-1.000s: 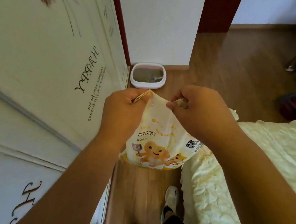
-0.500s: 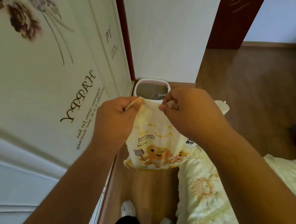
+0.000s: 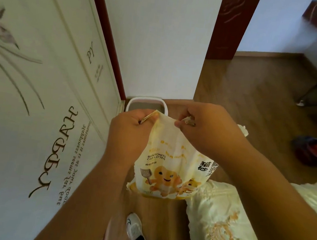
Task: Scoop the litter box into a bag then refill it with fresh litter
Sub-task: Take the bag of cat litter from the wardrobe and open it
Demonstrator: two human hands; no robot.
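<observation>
- While hanging at frame centre, litter bag [image 3: 169, 167] is pinched at its top edge by left hand [image 3: 129, 134] and right hand [image 3: 208, 130], fingers clenched on it.
- Litter box [image 3: 148, 103] sits on floor above centre, partly hidden behind hands.

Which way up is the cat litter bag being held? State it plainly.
Upright. The cat litter bag hangs from its top edge, pinched by the left hand and right hand; its print reads right way up.

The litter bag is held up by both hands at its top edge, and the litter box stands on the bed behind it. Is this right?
Not quite. In the head view both hands do pinch the litter bag at its top, but the litter box stands on the wooden floor by the wall, not on the bed.
</observation>
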